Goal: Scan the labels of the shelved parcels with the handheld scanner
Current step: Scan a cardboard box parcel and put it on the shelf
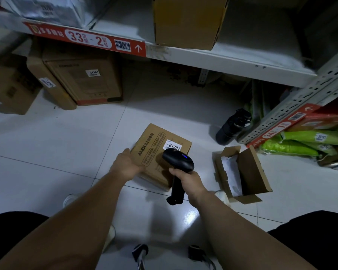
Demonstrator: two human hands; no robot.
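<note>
A flat brown cardboard parcel lies on the white tiled floor, with a white label reading 01201 near its far corner. My left hand grips the parcel's near-left edge. My right hand is closed around the handle of a black handheld scanner. The scanner's head hovers just over the label, and a small blue light shows on top of it.
An open empty cardboard box lies to the right. A dark bottle stands by the shelf upright. Labelled boxes sit under the shelf at left. Green bags fill the right rack. A brown box stands on the shelf.
</note>
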